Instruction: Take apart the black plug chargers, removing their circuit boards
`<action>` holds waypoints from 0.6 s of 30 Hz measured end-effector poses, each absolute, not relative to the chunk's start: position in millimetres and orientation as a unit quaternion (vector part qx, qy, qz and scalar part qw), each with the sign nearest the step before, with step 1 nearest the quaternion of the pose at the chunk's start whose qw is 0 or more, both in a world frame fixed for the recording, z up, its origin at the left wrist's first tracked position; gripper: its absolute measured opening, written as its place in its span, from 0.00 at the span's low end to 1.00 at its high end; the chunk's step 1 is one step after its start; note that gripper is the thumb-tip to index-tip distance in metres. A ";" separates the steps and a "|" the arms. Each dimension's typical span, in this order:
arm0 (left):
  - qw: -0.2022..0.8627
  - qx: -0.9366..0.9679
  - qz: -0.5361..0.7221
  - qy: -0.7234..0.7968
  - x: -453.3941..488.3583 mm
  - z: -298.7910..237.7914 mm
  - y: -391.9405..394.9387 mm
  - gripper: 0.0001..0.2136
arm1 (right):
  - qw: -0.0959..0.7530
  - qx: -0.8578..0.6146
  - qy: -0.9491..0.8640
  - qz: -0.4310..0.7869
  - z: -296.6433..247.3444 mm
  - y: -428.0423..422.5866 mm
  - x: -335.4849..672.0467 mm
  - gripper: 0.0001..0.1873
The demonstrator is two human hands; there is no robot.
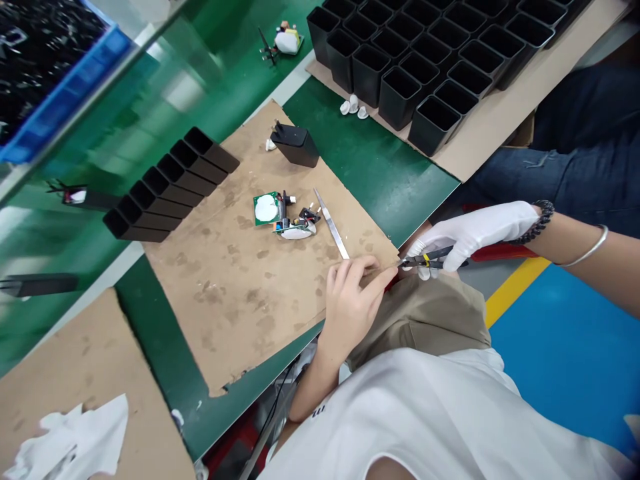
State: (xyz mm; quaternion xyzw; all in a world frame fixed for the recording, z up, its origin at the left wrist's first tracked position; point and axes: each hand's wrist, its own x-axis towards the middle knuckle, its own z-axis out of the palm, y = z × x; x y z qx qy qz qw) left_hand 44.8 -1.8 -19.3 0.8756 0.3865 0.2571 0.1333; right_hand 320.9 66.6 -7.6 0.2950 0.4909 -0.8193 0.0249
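Pliers [425,260] by stained cardboard [240,267], green table [380,190], blue floor [560,347]

One head-worn view, aslant, near and downward onto bench [377,180] and hands [350,297].

Left of the pliers [427,259], tweezers [331,223] and circuit boards [284,219] lie on cardboard [280,293].

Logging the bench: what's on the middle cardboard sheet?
Circuit boards, tweezers, a pronged black case, a white bit, and open black cases along one edge. Anything beneath the left hand is hidden.
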 end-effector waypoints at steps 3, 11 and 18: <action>0.131 0.876 0.256 0.387 44.8 -19.8 -2.1 0.12 | 0.026 0.299 0.489 -0.819 -7.9 68.0 318.5 0.26; 0.130 0.874 0.263 0.386 43.9 -21.0 -2.5 0.11 | 0.003 0.358 0.598 -0.717 -5.0 59.4 308.2 0.25; 0.156 0.859 0.294 0.389 41.7 -23.4 -2.4 0.09 | -0.028 0.404 0.694 -0.596 -16.5 46.0 306.9 0.16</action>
